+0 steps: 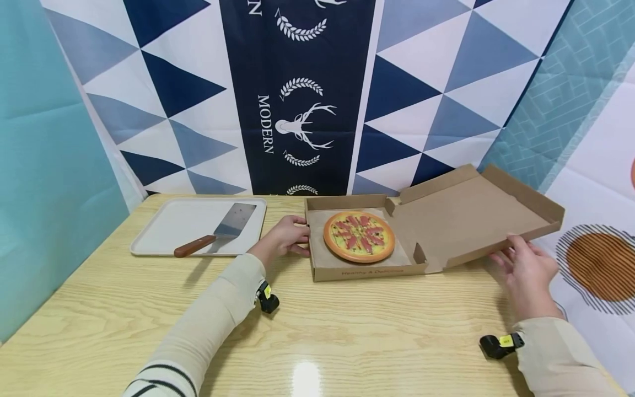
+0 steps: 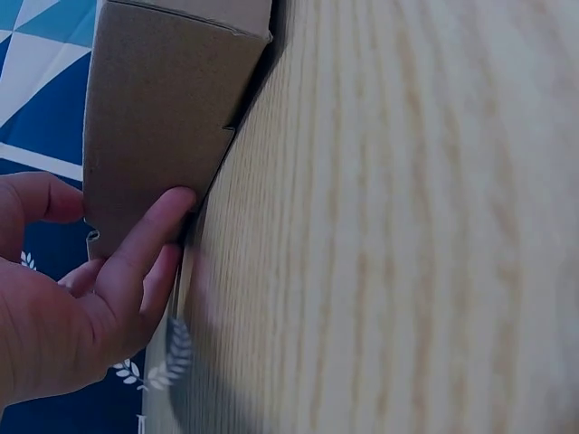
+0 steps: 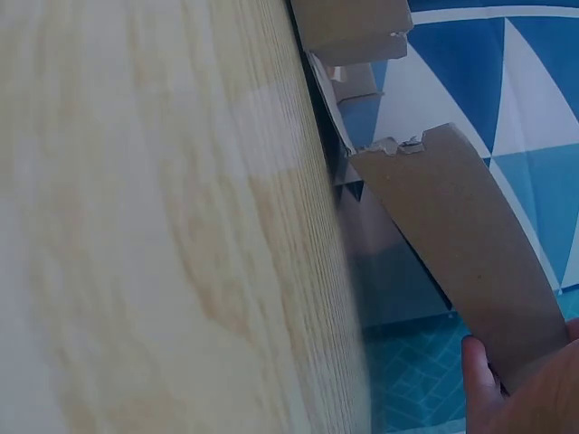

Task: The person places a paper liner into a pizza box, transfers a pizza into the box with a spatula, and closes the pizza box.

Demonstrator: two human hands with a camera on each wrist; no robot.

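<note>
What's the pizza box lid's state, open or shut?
Open: lid slants out sideways, its edge in the right hand, pizza exposed in the base.

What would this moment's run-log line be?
left hand: touching box side; right hand: holding lid; pizza: in open box; spatula: on tray

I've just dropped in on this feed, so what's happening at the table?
A person has a pizza box open on the table. Their right hand grips the edge of the lid, which is swung out to the right and tilted up, while their left hand touches the box's left wall. A whole-looking pizza sits inside. To the left, a spatula lies on a white tray, untouched, its handle at the near rim.
</note>
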